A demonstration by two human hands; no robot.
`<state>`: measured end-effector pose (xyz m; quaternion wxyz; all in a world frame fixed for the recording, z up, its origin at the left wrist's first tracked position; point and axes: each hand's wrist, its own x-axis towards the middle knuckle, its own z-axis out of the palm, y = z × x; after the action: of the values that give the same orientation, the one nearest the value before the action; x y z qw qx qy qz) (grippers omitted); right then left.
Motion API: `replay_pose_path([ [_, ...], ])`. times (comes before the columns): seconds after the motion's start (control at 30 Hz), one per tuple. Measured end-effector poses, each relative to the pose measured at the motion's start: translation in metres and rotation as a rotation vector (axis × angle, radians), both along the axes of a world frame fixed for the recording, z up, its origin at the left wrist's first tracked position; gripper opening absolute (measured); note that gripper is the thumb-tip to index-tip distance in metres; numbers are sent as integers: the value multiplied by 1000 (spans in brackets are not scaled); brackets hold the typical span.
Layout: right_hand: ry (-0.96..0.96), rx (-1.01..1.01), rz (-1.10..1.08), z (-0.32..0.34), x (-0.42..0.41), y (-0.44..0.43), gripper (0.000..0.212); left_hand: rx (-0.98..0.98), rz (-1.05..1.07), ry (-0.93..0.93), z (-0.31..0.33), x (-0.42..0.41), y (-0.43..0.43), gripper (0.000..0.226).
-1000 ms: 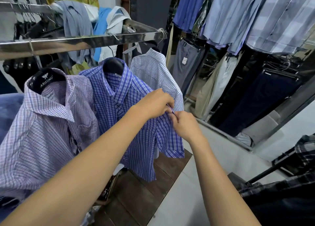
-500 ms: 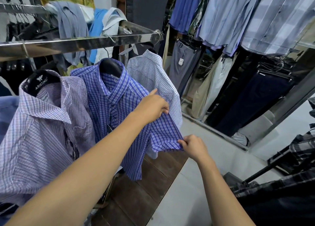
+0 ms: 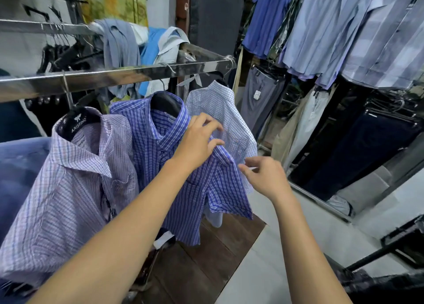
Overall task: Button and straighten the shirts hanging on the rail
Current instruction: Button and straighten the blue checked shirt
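Observation:
Three checked shirts hang side by side on a steel rail (image 3: 110, 76): a lilac shirt (image 3: 68, 189) at the left, a blue shirt (image 3: 160, 157) in the middle and a pale blue-white shirt (image 3: 220, 118) at the right. My left hand (image 3: 197, 143) rests over the blue shirt's right shoulder, fingers spread and touching the cloth without gripping it. My right hand (image 3: 263, 177) hovers beside the blue shirt's short sleeve, fingers apart and holding nothing. The lilac shirt's front hangs open at the placket.
Loose garments (image 3: 137, 49) are draped over a second rail behind. More shirts (image 3: 344, 33) and trousers (image 3: 367, 147) hang on wall racks at the right. A wooden platform (image 3: 206, 257) lies under the rail, with pale floor tiles (image 3: 286, 246) beside it.
My right hand let go of the blue shirt's sleeve hem and rose beside the sleeve. My left hand opened and slid up onto the shoulder.

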<state>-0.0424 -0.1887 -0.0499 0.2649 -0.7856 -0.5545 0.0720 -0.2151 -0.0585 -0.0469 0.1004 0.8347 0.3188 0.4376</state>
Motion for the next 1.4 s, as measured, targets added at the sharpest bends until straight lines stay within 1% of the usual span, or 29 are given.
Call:
replay_pose_path([
  [0.13,8,77,95,20,-28,40,41,10,108,-101,9,-22,14,21],
  [0.2,-16,75,164,26,-43,63,51,-14,171,-189,16,-33,19,15],
  [0.27,-24,67,231,29,-56,85,61,-20,261,-301,20,-42,25,18],
  [0.33,-33,68,289,30,-66,105,62,-61,348,-374,21,-50,32,20],
  [0.37,-40,65,311,29,-69,116,57,-97,382,-387,21,-53,35,20],
  [0.43,-28,74,352,25,-70,134,35,-162,443,-380,21,-60,42,19],
  [0.47,2,87,374,22,-68,142,28,-187,472,-364,21,-63,46,18],
  [0.53,67,107,410,19,-61,155,25,-241,497,-333,22,-69,54,16],
  [0.63,122,104,427,14,-42,174,27,-283,511,-315,21,-73,67,13],
  [0.77,138,75,411,15,-4,199,32,-310,584,-357,18,-70,80,9],
  [0.83,143,59,417,19,17,208,31,-349,635,-318,15,-72,86,12],
  [0.9,132,35,447,23,35,218,30,-403,671,-294,8,-77,95,22],
  [0.97,115,13,461,28,48,227,30,-463,720,-319,0,-82,103,31],
  [1.07,91,-21,469,35,63,235,29,-614,776,-286,-12,-93,117,49],
  [1.17,63,-45,498,42,70,238,30,-766,721,-210,-19,-98,128,71],
  [1.23,54,-52,499,47,72,235,33,-835,681,-226,-24,-96,134,78],
  [1.3,55,-20,488,50,72,231,41,-893,674,-251,-32,-95,140,75],
  [1.37,51,31,470,51,69,226,50,-897,705,-232,-40,-98,145,65],
  [1.4,50,53,468,51,68,224,53,-885,717,-220,-43,-100,147,65],
])
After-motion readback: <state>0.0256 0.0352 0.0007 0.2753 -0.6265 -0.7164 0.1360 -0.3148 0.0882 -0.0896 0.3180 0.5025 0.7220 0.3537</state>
